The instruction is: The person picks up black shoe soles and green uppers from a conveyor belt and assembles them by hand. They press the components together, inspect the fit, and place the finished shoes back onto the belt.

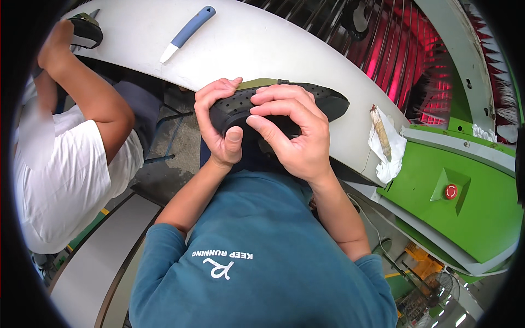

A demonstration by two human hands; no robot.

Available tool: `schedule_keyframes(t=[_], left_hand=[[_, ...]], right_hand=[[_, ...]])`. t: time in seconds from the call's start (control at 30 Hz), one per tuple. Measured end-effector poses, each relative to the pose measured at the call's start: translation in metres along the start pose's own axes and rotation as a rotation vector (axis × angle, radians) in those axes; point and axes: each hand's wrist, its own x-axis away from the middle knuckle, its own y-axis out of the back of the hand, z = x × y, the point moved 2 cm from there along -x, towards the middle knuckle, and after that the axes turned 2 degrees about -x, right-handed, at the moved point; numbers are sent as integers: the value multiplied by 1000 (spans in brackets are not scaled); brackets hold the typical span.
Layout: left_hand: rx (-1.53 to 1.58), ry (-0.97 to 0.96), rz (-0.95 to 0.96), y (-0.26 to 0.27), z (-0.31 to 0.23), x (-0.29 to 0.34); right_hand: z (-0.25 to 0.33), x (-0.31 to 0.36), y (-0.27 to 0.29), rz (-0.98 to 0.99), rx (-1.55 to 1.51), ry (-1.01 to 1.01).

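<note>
A black shoe (238,104) with small round perforations and an olive-green strip lies sideways between my hands, at the near edge of the white worktable (262,44). My left hand (216,123) wraps round its left end, with the thumb on the near side and the fingers over the far side. My right hand (303,131) is closed on the shoe's middle, its fingers curved and the thumb close to the index finger. Whether a small piece sits between those fingertips cannot be made out. On the table beyond lies a blue-handled knife (191,28) with a white blade.
A co-worker (65,180) in white sits at left, one hand by another shoe (86,31). Metal bars (383,60) over a red glow run behind the table. At right, a tape-wrapped stick (381,131) lies on white tissue beside a green machine (426,180) with a red button.
</note>
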Motion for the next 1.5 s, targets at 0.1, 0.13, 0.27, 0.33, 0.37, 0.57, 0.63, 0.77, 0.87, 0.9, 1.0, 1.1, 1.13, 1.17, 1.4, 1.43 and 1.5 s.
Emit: schedule_keyframes(t=[0.1,0.13,0.27,0.33,0.37,0.57,0.63,0.77,0.87,0.9,1.0,1.1,1.13,1.17,1.4,1.43,1.5], left_hand=[[-42,18,-4,2,-1,2],[-35,29,-2,2,-2,2],[-21,50,-5,2,-4,5],[-33,55,-11,0,-7,4],[-37,49,-8,1,-5,3],[-93,16,142,6,8,-13],[-131,-15,191,7,9,-19],[-220,-38,274,6,3,-33],[-265,-14,278,-4,-3,-37],[-273,0,276,-7,-5,-39],[-348,28,276,-16,-13,-42],[-397,52,268,-19,-17,-41],[-414,51,273,-21,-20,-41],[-431,50,279,-21,-21,-41],[-395,38,258,-21,-18,-39],[-394,38,261,-21,-18,-39],[-384,34,270,-18,-16,-39]], right_hand=[[-1,-2,1,36,-22,0],[-1,-2,1,42,-26,-6],[2,-4,2,67,-7,-18],[4,-5,1,54,15,-32],[4,-6,0,59,38,-40],[-1,-8,13,46,208,0],[-6,-4,31,58,273,-25],[-30,16,83,-24,400,-85],[-39,23,89,-59,273,-136],[-38,20,88,-51,299,-102],[-37,14,80,-35,362,-40],[-38,10,76,-25,361,-51],[-39,8,76,-29,346,-58],[-39,8,76,-33,332,-64],[-47,-14,86,115,290,-315],[-48,-19,88,152,264,-351],[-51,-28,94,222,218,-422]])
